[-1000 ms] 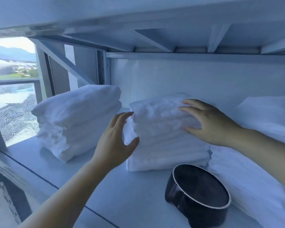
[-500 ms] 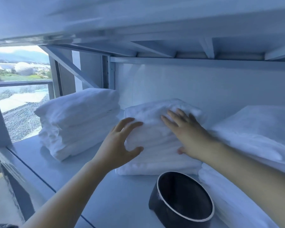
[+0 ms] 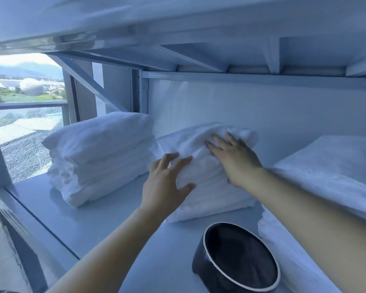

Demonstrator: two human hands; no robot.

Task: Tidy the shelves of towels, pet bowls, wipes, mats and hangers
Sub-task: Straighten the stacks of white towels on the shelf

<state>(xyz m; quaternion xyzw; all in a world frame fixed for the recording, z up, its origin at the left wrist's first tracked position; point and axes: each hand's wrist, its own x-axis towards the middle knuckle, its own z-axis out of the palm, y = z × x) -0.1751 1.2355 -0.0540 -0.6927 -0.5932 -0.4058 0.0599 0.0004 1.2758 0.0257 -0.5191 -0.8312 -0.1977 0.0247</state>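
A stack of folded white towels (image 3: 211,187) sits in the middle of the white shelf (image 3: 97,220). My left hand (image 3: 167,182) presses flat against the stack's left front side, fingers spread. My right hand (image 3: 232,159) lies flat on top of the stack, fingers straight and pointing to the back left. Another white towel stack (image 3: 99,155) stands to the left, nearly touching the middle one. A third white pile (image 3: 330,172) lies at the right, partly behind my right forearm. A black pet bowl (image 3: 237,261) with a pale rim stands at the shelf's front.
The shelf above (image 3: 178,32) hangs low over the towels, with metal braces under it. A white back wall (image 3: 262,108) closes the shelf behind. A window (image 3: 23,115) with a railing is at the left, beyond the shelf's end post.
My right hand moved from the stack's right side onto its top. My left hand closed in against the stack's left front. The stack has shifted left, toward the left towels.
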